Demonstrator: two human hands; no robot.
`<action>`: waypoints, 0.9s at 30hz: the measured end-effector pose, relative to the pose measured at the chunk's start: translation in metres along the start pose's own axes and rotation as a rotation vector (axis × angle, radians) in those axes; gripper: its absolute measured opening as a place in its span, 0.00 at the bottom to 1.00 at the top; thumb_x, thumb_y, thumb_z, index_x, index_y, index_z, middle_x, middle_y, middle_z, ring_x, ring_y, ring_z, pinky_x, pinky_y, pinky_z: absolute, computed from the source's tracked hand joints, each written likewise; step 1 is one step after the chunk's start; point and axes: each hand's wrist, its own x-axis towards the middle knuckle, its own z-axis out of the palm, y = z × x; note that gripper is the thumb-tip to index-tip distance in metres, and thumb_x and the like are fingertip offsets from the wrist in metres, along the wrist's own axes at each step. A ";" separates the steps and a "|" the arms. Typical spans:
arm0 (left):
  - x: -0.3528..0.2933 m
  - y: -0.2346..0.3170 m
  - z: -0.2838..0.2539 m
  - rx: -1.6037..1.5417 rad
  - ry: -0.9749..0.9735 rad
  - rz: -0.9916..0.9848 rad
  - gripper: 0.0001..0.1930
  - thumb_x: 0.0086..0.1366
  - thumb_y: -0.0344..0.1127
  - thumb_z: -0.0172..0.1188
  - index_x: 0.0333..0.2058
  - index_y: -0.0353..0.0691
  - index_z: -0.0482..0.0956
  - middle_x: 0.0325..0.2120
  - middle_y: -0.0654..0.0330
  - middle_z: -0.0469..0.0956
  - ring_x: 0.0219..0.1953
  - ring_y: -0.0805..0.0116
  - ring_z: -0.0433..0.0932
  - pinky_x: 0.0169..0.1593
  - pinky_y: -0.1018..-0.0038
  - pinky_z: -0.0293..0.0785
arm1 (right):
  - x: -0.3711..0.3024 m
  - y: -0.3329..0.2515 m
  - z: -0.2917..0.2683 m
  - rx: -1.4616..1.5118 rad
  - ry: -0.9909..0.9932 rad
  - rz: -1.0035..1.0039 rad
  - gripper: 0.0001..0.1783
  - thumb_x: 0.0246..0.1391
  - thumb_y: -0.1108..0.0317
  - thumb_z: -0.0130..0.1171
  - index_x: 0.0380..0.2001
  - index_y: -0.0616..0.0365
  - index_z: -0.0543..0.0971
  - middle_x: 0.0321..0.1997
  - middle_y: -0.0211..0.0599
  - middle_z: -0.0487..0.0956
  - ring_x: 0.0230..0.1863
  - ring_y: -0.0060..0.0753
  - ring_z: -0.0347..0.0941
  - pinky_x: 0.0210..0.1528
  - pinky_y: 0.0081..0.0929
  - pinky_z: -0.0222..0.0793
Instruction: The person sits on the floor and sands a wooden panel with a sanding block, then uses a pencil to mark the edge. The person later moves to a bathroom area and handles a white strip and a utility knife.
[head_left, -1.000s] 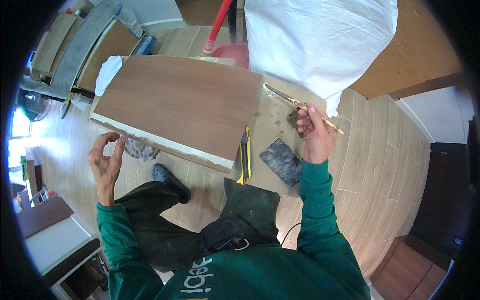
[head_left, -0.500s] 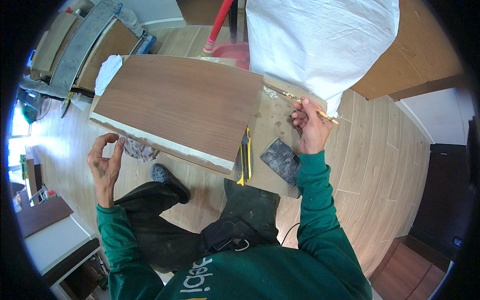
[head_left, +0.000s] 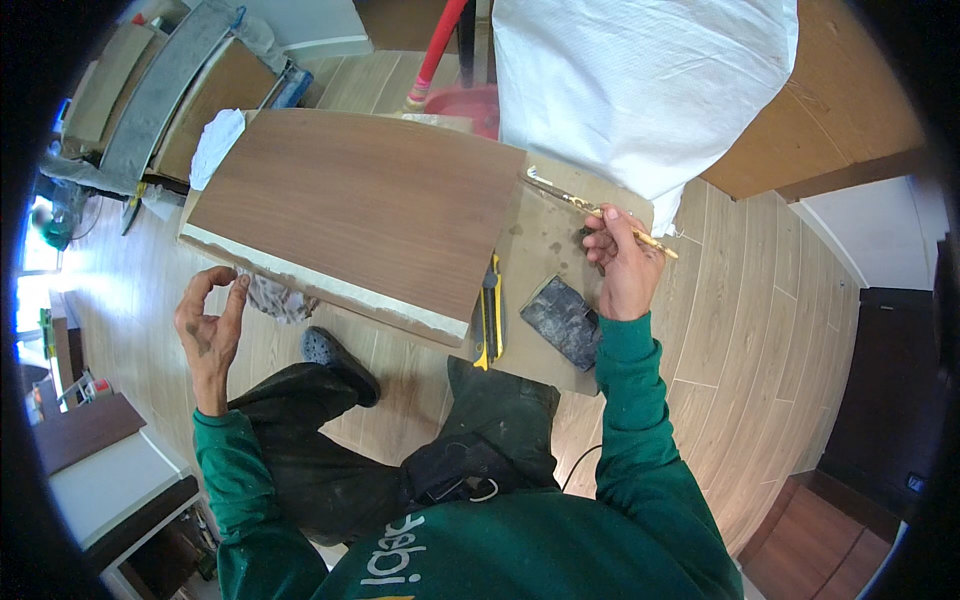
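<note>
A brown wood-grain panel (head_left: 360, 200) lies in front of me, with a white strip (head_left: 330, 285) along its near edge. In my right hand (head_left: 628, 262) is a slim paintbrush (head_left: 568, 197), its whitish tip close to the panel's far right corner. My left hand (head_left: 212, 325) pinches thumb and finger together at the panel's near left corner. Beside that thumb hangs a stained rag (head_left: 280, 300); whether the fingers grip the rag or the edge is hidden. A yellow-black utility knife (head_left: 488, 315) rests right of the panel, near a dark, worn rectangular pad (head_left: 562, 322).
Beneath panel and tools is a spotted tan board (head_left: 545, 235). A white sack (head_left: 640, 90) stands behind it, beside a pink basin (head_left: 470, 105) and a red pole (head_left: 436, 55). Stacked boards (head_left: 170, 90) are at the far left, a cardboard box (head_left: 840, 100) at the far right.
My right hand has shifted slightly toward me, and the brush has swung a little, its whitish tip now showing more clearly. The left hand and the panel stay put.
</note>
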 end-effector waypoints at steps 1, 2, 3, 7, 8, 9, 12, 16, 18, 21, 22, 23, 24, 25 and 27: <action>0.000 0.000 0.000 -0.005 0.000 -0.008 0.08 0.56 0.30 0.68 0.32 0.33 0.80 0.28 0.57 0.81 0.33 0.66 0.79 0.41 0.71 0.74 | -0.003 0.000 -0.001 -0.010 0.005 0.001 0.12 0.57 0.66 0.62 0.40 0.65 0.80 0.31 0.40 0.82 0.24 0.22 0.75 0.24 0.17 0.67; 0.000 0.000 0.000 -0.010 -0.001 -0.016 0.08 0.56 0.30 0.68 0.32 0.33 0.80 0.28 0.57 0.81 0.33 0.66 0.79 0.41 0.71 0.74 | -0.005 0.000 -0.003 -0.007 -0.004 0.003 0.12 0.57 0.66 0.62 0.40 0.65 0.80 0.30 0.40 0.82 0.24 0.22 0.75 0.24 0.16 0.67; 0.000 0.000 0.000 0.003 -0.006 -0.041 0.08 0.56 0.30 0.68 0.33 0.33 0.80 0.28 0.57 0.81 0.33 0.66 0.79 0.41 0.71 0.74 | -0.007 -0.001 -0.004 -0.007 -0.006 0.005 0.12 0.57 0.66 0.62 0.39 0.65 0.80 0.30 0.40 0.82 0.24 0.22 0.75 0.24 0.16 0.67; 0.000 0.000 0.001 -0.009 0.001 -0.014 0.08 0.56 0.30 0.68 0.32 0.33 0.80 0.28 0.56 0.81 0.33 0.66 0.79 0.41 0.71 0.74 | -0.003 -0.004 -0.004 0.004 0.001 -0.029 0.13 0.57 0.65 0.62 0.40 0.64 0.81 0.30 0.40 0.82 0.24 0.22 0.76 0.24 0.17 0.67; 0.000 -0.001 0.001 -0.009 0.002 -0.014 0.08 0.56 0.30 0.68 0.32 0.33 0.80 0.28 0.56 0.81 0.33 0.66 0.79 0.41 0.71 0.74 | -0.001 -0.004 -0.003 0.004 0.007 -0.018 0.13 0.56 0.65 0.62 0.40 0.64 0.81 0.30 0.40 0.82 0.24 0.22 0.76 0.24 0.17 0.67; 0.000 -0.002 0.001 -0.008 0.005 -0.012 0.08 0.56 0.31 0.68 0.32 0.34 0.81 0.28 0.56 0.81 0.34 0.66 0.79 0.41 0.71 0.74 | 0.000 -0.003 -0.003 0.007 0.004 -0.021 0.13 0.56 0.65 0.63 0.40 0.64 0.81 0.30 0.40 0.82 0.24 0.22 0.76 0.24 0.17 0.67; 0.001 -0.009 0.003 0.043 -0.053 -0.071 0.11 0.56 0.35 0.68 0.33 0.34 0.81 0.29 0.55 0.82 0.34 0.63 0.80 0.43 0.68 0.73 | 0.000 -0.001 -0.002 -0.004 0.006 0.005 0.14 0.56 0.65 0.63 0.39 0.65 0.81 0.30 0.40 0.82 0.24 0.22 0.75 0.24 0.17 0.67; 0.000 -0.022 0.008 0.149 -0.292 -0.299 0.17 0.55 0.39 0.67 0.38 0.32 0.81 0.36 0.50 0.82 0.41 0.56 0.80 0.47 0.65 0.72 | -0.006 0.000 -0.005 -0.009 0.019 0.027 0.14 0.56 0.64 0.63 0.39 0.65 0.80 0.30 0.40 0.82 0.24 0.22 0.75 0.25 0.17 0.68; -0.003 -0.026 0.013 0.201 -0.349 -0.306 0.20 0.53 0.39 0.68 0.41 0.30 0.81 0.39 0.46 0.82 0.45 0.52 0.79 0.49 0.63 0.72 | -0.005 0.000 -0.006 0.028 0.008 -0.002 0.14 0.56 0.65 0.63 0.40 0.65 0.80 0.31 0.40 0.82 0.24 0.22 0.75 0.25 0.17 0.68; -0.006 -0.027 0.018 0.240 -0.362 -0.260 0.25 0.51 0.38 0.68 0.45 0.28 0.78 0.45 0.42 0.78 0.48 0.45 0.77 0.52 0.61 0.72 | 0.003 -0.001 -0.003 0.061 0.004 -0.007 0.14 0.56 0.65 0.63 0.40 0.65 0.80 0.31 0.40 0.82 0.24 0.22 0.75 0.25 0.17 0.68; -0.007 -0.027 0.020 0.230 -0.369 -0.234 0.26 0.51 0.38 0.68 0.46 0.28 0.77 0.47 0.41 0.77 0.50 0.45 0.76 0.53 0.61 0.72 | 0.005 0.000 -0.001 0.068 0.003 -0.003 0.14 0.56 0.66 0.62 0.40 0.65 0.80 0.31 0.40 0.82 0.24 0.22 0.75 0.25 0.17 0.68; -0.008 -0.026 0.021 0.236 -0.385 -0.229 0.27 0.51 0.37 0.68 0.48 0.27 0.76 0.48 0.41 0.76 0.51 0.45 0.75 0.54 0.61 0.71 | 0.007 0.000 0.000 0.058 0.001 0.010 0.13 0.57 0.66 0.62 0.40 0.65 0.80 0.31 0.40 0.82 0.24 0.22 0.75 0.24 0.16 0.67; -0.009 -0.025 0.023 0.250 -0.394 -0.223 0.28 0.51 0.37 0.68 0.49 0.27 0.75 0.49 0.40 0.75 0.52 0.44 0.74 0.55 0.61 0.71 | 0.007 0.001 0.000 0.045 0.002 0.023 0.13 0.57 0.66 0.62 0.40 0.65 0.80 0.31 0.40 0.82 0.24 0.22 0.75 0.24 0.16 0.67; -0.009 -0.024 0.025 0.229 -0.418 -0.228 0.29 0.51 0.37 0.68 0.50 0.27 0.74 0.50 0.40 0.74 0.52 0.44 0.74 0.55 0.61 0.70 | 0.007 0.001 0.000 0.038 -0.010 0.025 0.13 0.57 0.66 0.62 0.40 0.65 0.80 0.31 0.40 0.82 0.24 0.22 0.75 0.24 0.16 0.67; -0.010 -0.023 0.028 0.204 -0.456 -0.241 0.30 0.50 0.36 0.68 0.52 0.26 0.73 0.51 0.40 0.73 0.53 0.45 0.73 0.56 0.61 0.70 | 0.004 0.002 -0.002 0.044 -0.012 0.028 0.13 0.57 0.66 0.62 0.40 0.65 0.80 0.31 0.40 0.82 0.24 0.21 0.75 0.24 0.16 0.67</action>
